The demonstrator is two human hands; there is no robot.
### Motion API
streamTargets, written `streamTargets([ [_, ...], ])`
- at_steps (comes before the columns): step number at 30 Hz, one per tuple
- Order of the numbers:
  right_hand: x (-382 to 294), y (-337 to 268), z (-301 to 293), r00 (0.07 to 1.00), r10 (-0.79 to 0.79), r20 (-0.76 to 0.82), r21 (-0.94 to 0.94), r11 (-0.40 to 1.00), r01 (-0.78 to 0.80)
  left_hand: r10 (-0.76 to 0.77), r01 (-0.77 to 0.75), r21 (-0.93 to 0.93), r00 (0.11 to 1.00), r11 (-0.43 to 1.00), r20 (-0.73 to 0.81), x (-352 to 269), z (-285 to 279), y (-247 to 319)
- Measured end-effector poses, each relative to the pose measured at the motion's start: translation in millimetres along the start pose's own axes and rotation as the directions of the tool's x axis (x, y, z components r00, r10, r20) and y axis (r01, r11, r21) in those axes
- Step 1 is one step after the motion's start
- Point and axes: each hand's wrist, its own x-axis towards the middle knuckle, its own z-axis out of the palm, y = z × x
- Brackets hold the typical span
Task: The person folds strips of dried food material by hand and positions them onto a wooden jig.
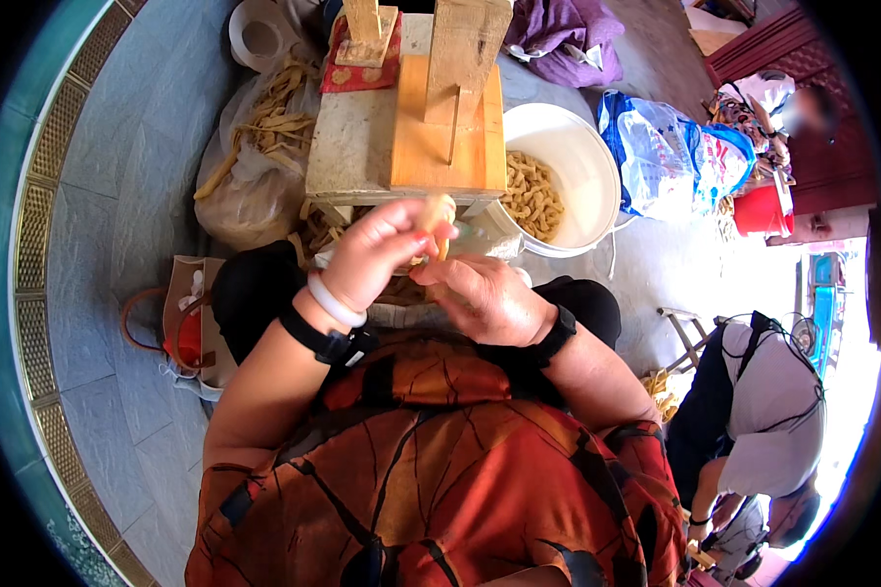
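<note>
In front of my lap, my left hand (374,246) pinches a pale tan strip (436,213) between thumb and fingers. The strip looks folded or rolled; its exact form is partly covered by the fingers. My right hand (488,297) has its fingertips at the strip's lower end, close below the left fingers. More tan strips (404,290) lie beneath my hands, between my knees. Just beyond stands a low, worn table (345,147) bearing a wooden board (411,158) with an upright wooden post (459,66) and a thin rod beside it.
Right of the table, a white bucket (591,176) holds many short tan pieces (532,202). Left of it sits a plastic bag (242,213) with long dried strips (283,110). A handled bag (220,337) stands by my left knee. One person (771,389) bends at right; another (760,110) sits farther off.
</note>
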Motion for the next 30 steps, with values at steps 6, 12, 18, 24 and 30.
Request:
streamTargets([
  [6, -15.6, 16.1, 9.2, 0.996, 0.021, -0.086, -0.224, 0.974, -0.039, 0.029, -0.249, 0.787, 0.959, 0.565, 0.283, -8.6, 3.4, -16.4],
  [12, -11.8, 22.4, 16.3, 0.745, 0.649, -0.152, 0.581, 0.669, -0.464, -0.336, 0.365, -0.03, 0.884, 0.93, 0.326, -7.0, -11.3, -29.3],
  [18, -11.0, 43.1, -0.2, 0.679, 0.671, 0.3, 0.842, 0.148, -0.518, 0.265, -0.382, 0.754, 0.923, 0.534, 0.279, -7.2, 8.4, -12.2],
  [24, -0.2, 10.2, 20.5, 0.909, 0.348, -0.229, -0.092, 0.922, -0.376, 0.18, -0.144, 0.541, 0.984, 0.829, -0.014, -5.3, -2.0, -39.7],
  [30, -9.0, 29.5, 18.8, 0.898, 0.352, -0.263, 0.008, 0.932, -0.363, -0.336, 0.383, -0.369, 0.923, 0.847, 0.188, -21.1, -17.9, -46.4],
])
